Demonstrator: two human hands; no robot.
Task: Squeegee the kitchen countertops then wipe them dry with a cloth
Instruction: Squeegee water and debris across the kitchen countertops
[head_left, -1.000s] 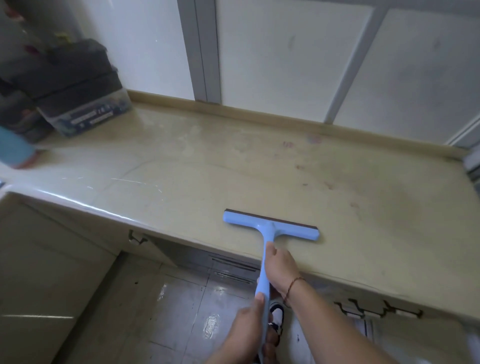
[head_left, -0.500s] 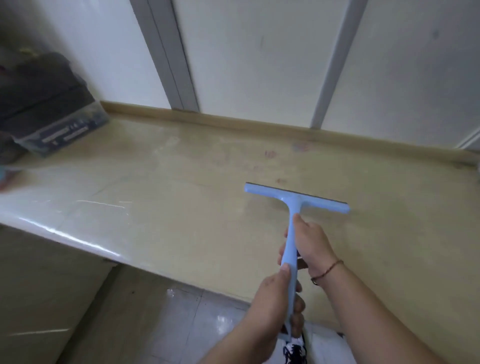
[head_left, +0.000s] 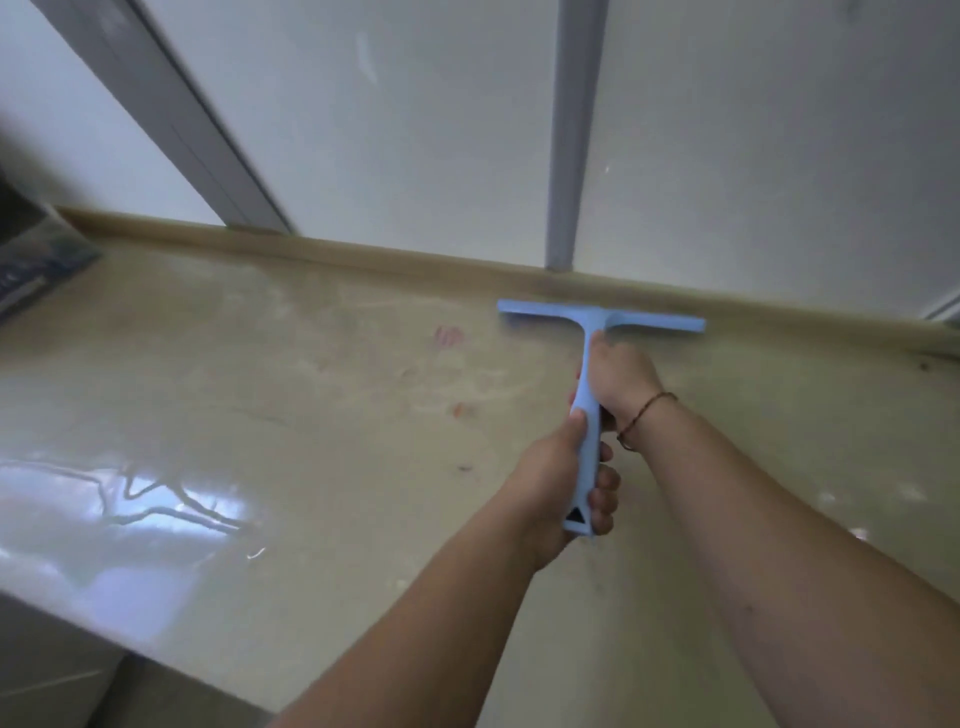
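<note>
A light-blue squeegee (head_left: 592, 332) lies with its blade across the beige countertop (head_left: 291, 415), close to the raised back lip. My left hand (head_left: 558, 483) grips the lower end of the handle. My right hand (head_left: 621, 376), with a thin bracelet at the wrist, grips the handle higher up, just behind the blade. Both arms reach forward over the counter. Reddish stains mark the surface left of the blade. No cloth is in view.
A wall of pale panels with grey frames (head_left: 574, 135) rises behind the counter's back lip (head_left: 363, 254). A clear plastic box (head_left: 36, 265) sits at the far left edge. Wet sheen (head_left: 156, 499) shows on the counter's front left; the front edge (head_left: 130, 644) drops off below.
The squeegee has travelled from near the counter's front edge to the back lip, both hands still gripping the handle. My view has moved forward and right over the counter.
</note>
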